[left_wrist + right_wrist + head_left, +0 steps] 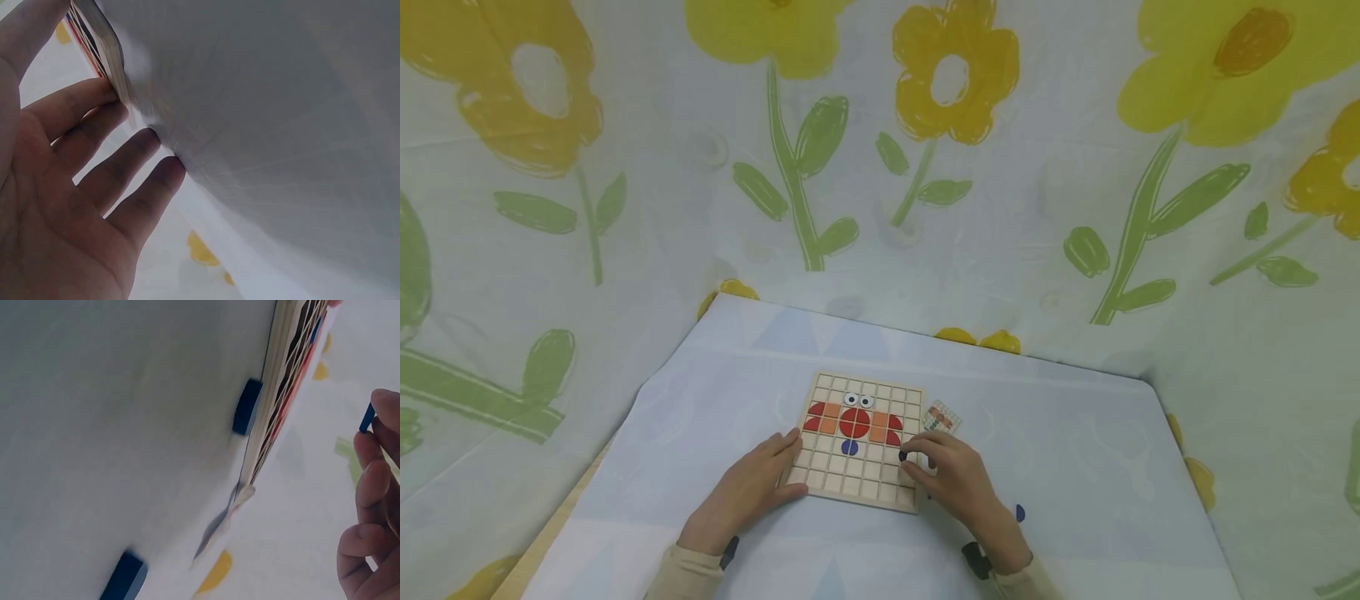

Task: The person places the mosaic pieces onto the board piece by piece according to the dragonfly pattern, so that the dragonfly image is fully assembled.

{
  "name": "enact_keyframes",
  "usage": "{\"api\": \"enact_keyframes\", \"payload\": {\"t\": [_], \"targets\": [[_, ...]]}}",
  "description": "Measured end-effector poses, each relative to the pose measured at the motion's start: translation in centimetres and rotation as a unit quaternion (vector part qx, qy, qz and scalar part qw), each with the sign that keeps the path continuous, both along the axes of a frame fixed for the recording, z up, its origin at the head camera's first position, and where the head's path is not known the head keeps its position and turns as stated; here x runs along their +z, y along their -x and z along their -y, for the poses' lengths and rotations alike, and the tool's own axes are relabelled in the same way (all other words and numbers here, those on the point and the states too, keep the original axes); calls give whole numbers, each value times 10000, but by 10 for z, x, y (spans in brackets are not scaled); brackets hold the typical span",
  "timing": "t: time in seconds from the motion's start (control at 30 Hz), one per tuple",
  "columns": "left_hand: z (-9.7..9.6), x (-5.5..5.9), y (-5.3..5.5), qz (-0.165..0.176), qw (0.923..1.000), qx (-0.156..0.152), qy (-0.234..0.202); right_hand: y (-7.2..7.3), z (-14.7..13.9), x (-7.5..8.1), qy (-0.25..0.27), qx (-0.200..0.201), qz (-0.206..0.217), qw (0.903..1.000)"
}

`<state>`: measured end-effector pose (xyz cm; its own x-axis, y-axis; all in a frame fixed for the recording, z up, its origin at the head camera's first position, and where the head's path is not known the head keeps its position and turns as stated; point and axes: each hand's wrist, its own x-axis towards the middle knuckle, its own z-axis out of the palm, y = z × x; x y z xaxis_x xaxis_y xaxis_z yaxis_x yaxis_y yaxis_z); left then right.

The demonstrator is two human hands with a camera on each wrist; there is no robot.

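Note:
A square wooden grid board lies on the table, bearing a red round shape, orange pieces, red pieces at both sides, two eye pieces and a blue round shape. My left hand touches the board's left edge with extended fingers, thumb near the front corner. In the left wrist view its fingertips meet the board's side. Above the board's right edge, my right hand pinches a small blue piece between thumb and index finger.
A small picture card lies right of the board. One loose blue piece rests on the table near the right forearm. Two blue pieces show in the right wrist view, one beside the board. Flower-printed cloth surrounds the table.

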<state>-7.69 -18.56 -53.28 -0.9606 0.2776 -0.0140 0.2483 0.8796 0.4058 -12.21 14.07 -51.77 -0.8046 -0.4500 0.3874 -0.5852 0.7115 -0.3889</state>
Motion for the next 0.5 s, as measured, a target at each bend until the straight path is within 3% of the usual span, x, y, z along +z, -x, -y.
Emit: {"api": "enact_keyframes", "payload": {"t": [0.5], "targets": [[-2,2,0,70,10000,57,12,8,45,0,135,830,-502,9952]]}}
